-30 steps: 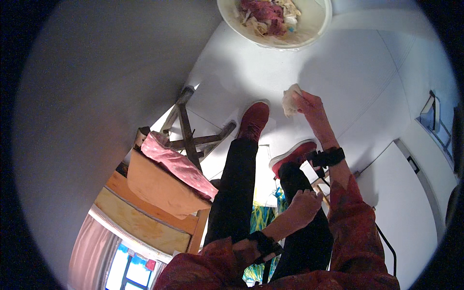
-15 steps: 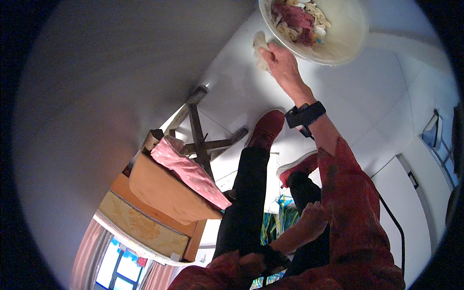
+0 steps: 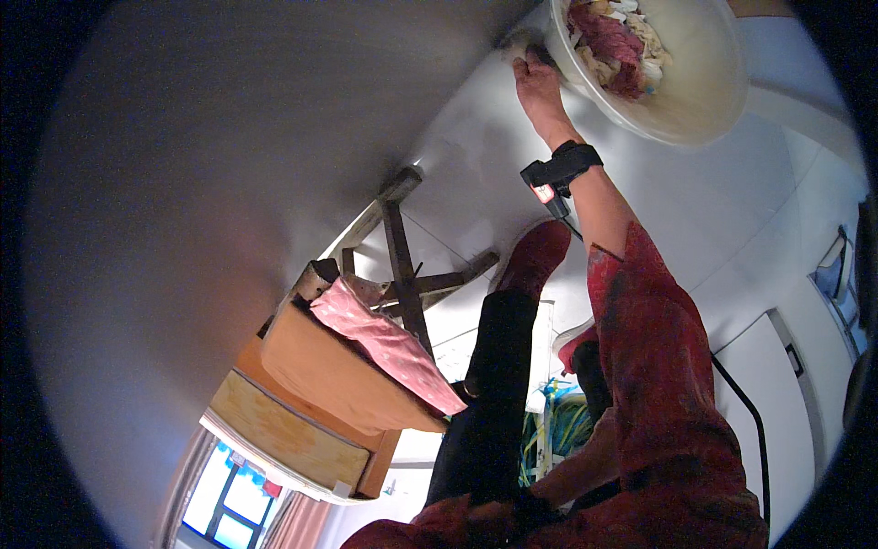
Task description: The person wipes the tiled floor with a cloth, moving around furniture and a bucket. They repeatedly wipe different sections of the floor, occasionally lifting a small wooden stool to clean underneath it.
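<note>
One pale cloth (image 3: pixel 521 43), blurred and shadowed, sits near the edge of the floor (image 3: pixel 476 128), between the grey wall (image 3: pixel 229 137) and the rim of a white bucket (image 3: pixel 700 110). The right hand (image 3: pixel 538 87) appears to grasp it — arm stretched long, likely because the spot lies beyond the red shoes (image 3: pixel 541 249). Maroon and cream scraps (image 3: pixel 615 46) lie in the bucket, its deep sides apparently containing them. The left hand (image 3: pixel 599 448) is largely hidden behind the right sleeve (image 3: pixel 654 357) — its grip cannot be told.
</note>
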`<action>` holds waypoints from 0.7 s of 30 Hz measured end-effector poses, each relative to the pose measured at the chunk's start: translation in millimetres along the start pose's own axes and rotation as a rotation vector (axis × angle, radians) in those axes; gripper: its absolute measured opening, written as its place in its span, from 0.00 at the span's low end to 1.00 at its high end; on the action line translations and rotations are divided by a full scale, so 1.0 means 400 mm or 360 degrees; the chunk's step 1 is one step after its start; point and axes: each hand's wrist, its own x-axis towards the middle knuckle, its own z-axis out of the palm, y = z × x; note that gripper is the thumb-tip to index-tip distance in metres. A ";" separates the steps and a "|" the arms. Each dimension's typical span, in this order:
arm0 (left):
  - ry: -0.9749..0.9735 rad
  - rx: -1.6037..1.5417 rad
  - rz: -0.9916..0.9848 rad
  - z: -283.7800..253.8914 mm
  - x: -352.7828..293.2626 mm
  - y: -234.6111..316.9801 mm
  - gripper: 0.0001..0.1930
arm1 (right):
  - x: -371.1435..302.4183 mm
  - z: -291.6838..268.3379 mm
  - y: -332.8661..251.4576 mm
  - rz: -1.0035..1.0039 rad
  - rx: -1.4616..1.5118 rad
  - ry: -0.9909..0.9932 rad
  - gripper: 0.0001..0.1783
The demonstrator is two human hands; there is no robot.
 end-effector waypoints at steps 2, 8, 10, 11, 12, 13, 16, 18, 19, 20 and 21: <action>-0.0006 -0.0016 -0.0006 -0.034 0.003 0.008 0.12 | 0.017 0.025 0.029 -0.0296 -0.0298 -0.0101 0.24; -0.0022 -0.0065 -0.0024 -0.062 0.007 0.011 0.14 | -0.016 0.146 0.024 -0.0349 -0.0885 -0.0184 0.25; -0.0030 -0.0075 -0.0031 -0.063 0.006 0.010 0.14 | -0.071 0.180 0.003 -0.0447 -0.0846 -0.0172 0.24; -0.0030 -0.0080 -0.0032 -0.063 0.005 0.010 0.14 | -0.103 0.191 -0.005 -0.0405 -0.0751 -0.0221 0.24; -0.0029 -0.0085 -0.0035 -0.064 0.005 0.011 0.15 | -0.133 0.198 -0.011 -0.0368 -0.0652 -0.0313 0.23; -0.0031 -0.0091 -0.0039 -0.065 0.005 0.011 0.15 | -0.149 0.200 -0.013 -0.0418 -0.0638 -0.0308 0.23; -0.0035 -0.0100 -0.0050 -0.069 0.005 0.013 0.15 | -0.203 0.200 -0.020 -0.0602 -0.0601 -0.0390 0.24; -0.0035 -0.0104 -0.0056 -0.071 0.005 0.015 0.16 | -0.245 0.197 -0.022 -0.0724 -0.0670 -0.0455 0.25; -0.0034 -0.0106 -0.0056 -0.071 0.005 0.017 0.16 | -0.274 0.198 -0.025 -0.0716 -0.0674 -0.0567 0.26; -0.0034 -0.0103 -0.0060 -0.072 0.005 0.018 0.16 | -0.298 0.198 -0.026 -0.0859 -0.0715 -0.0537 0.27; -0.0034 -0.0101 -0.0062 -0.073 0.004 0.020 0.16 | -0.321 0.198 -0.026 -0.0943 -0.0813 -0.0601 0.27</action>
